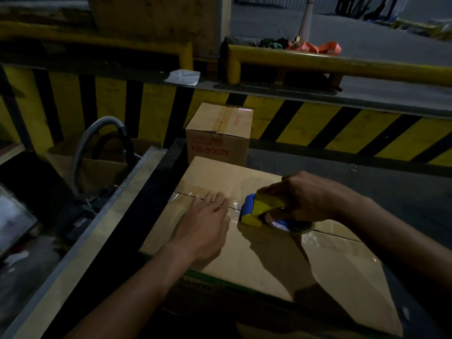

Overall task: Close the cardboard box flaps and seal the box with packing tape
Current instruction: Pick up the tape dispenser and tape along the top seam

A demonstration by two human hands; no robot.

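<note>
A large cardboard box (264, 260) lies in front of me with its top flaps closed and meeting along a centre seam. Clear tape (186, 194) covers the left part of that seam. My left hand (204, 226) rests flat on the taped seam, fingers spread. Just to its right, my right hand (305, 196) grips a yellow and blue tape dispenser (259, 211) that sits on the seam. A roll of clear tape (291, 225) is mounted in the dispenser.
A smaller taped box (220, 133) with red lettering stands just behind the large one. A yellow and black striped barrier (318, 126) runs across the back, yellow rails above it. A metal edge (93, 231) and a grey hose (97, 133) lie left.
</note>
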